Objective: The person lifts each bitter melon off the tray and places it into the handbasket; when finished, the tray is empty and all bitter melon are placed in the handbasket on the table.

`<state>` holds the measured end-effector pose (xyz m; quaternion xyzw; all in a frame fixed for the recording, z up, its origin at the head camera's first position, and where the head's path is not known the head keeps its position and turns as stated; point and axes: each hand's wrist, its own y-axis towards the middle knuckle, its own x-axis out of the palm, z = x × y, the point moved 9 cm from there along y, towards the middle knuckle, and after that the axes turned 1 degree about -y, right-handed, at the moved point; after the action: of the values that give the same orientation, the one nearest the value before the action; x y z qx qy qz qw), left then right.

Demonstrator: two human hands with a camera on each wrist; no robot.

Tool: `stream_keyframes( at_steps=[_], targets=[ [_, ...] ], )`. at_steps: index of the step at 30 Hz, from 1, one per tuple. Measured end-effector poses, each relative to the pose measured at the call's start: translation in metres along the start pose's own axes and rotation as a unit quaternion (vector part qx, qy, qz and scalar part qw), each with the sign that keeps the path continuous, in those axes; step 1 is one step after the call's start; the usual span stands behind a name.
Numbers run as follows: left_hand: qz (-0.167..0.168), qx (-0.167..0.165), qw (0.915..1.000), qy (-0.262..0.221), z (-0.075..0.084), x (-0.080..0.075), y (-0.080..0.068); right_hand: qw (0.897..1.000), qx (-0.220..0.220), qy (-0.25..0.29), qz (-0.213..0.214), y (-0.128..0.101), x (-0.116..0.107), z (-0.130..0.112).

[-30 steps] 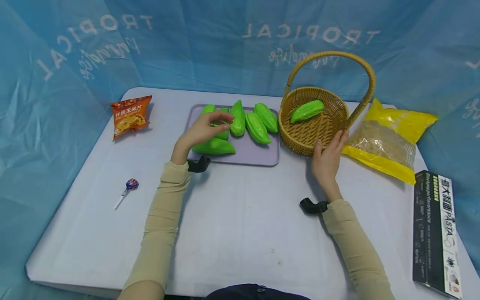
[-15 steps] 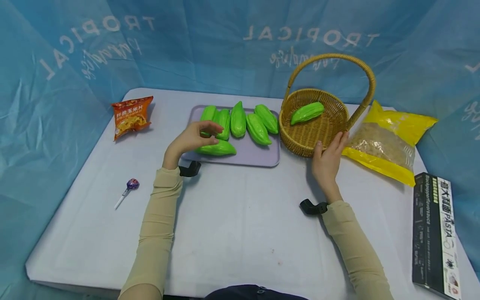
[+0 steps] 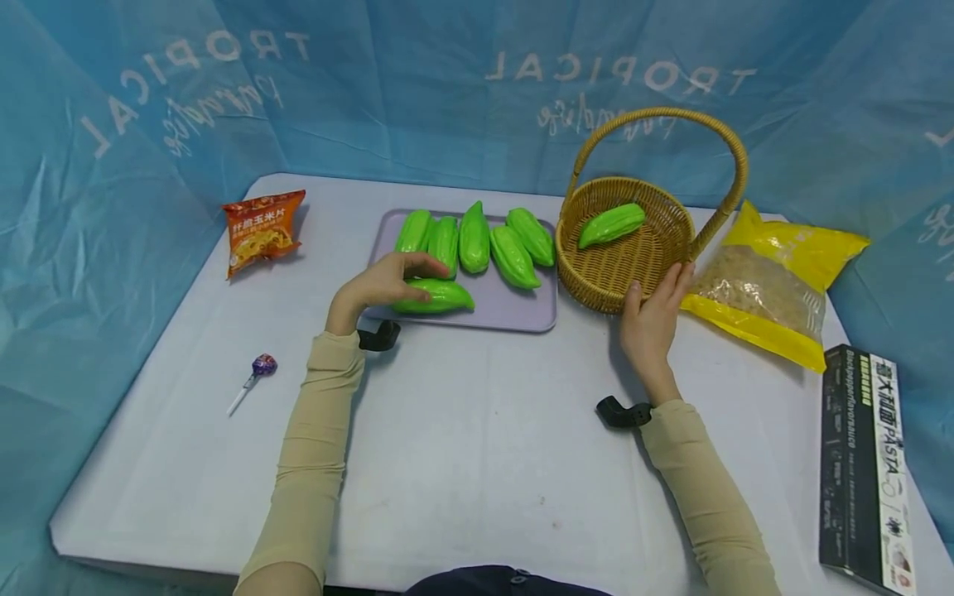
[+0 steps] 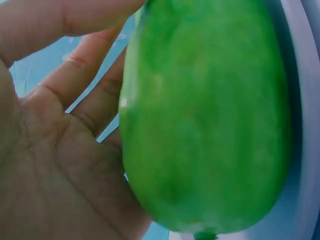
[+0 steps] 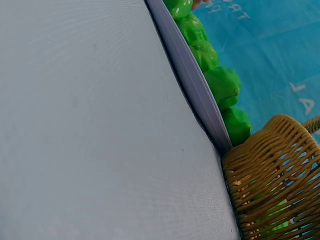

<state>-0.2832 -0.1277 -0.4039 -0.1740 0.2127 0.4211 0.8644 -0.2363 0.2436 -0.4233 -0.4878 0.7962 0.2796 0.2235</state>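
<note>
My left hand reaches over the near left corner of a lilac tray, its thumb and fingers curled around the nearest green ribbed gourd. Close up in the left wrist view, that gourd fills the middle, with the palm along its left side. Several more green gourds lie on the tray behind it. On the right, my right hand rests straight fingers and thumb against the near side of a wicker basket below its handle. One gourd lies inside the basket.
A yellow bag lies right of the basket, with a black pasta box nearer the table's right edge. On the left are an orange snack bag and a lollipop. Blue printed sheeting hangs behind the white table.
My left hand has moved left and toward me from above the tray's gourds, then closed on the nearest one, which has shifted slightly right. My right hand stays at the basket.
</note>
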Motion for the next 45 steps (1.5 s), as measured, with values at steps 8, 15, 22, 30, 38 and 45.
stream_keyframes(
  at_steps=[8, 15, 22, 30, 38, 45],
  targets=[
    [-0.015, -0.006, 0.9997, 0.017, -0.005, 0.003, -0.001, 1.000, -0.003, 0.001, 0.001, -0.001, -0.001, -0.002],
    [-0.023, -0.005, 0.9992, 0.031, -0.004, 0.007, 0.002, 1.000, -0.002, 0.002, -0.001, -0.001, 0.000, 0.000],
    [-0.010, 0.008, 0.9997, 0.020, 0.003, 0.004, -0.002, 1.000, 0.002, 0.001, -0.003, -0.002, 0.000, 0.001],
    [0.014, 0.027, 0.9988, -0.038, 0.013, -0.001, 0.002, 1.000, 0.000, 0.005, -0.003, 0.000, 0.000, -0.001],
    [0.023, 0.066, 0.9949, -0.073, 0.034, 0.003, 0.011, 1.000, -0.002, 0.008, 0.004, 0.002, 0.001, -0.002],
    [-0.006, 0.097, 0.9909, -0.094, 0.057, 0.021, 0.031, 1.000, 0.000, 0.006, 0.003, 0.000, 0.000, 0.000]
  ],
)
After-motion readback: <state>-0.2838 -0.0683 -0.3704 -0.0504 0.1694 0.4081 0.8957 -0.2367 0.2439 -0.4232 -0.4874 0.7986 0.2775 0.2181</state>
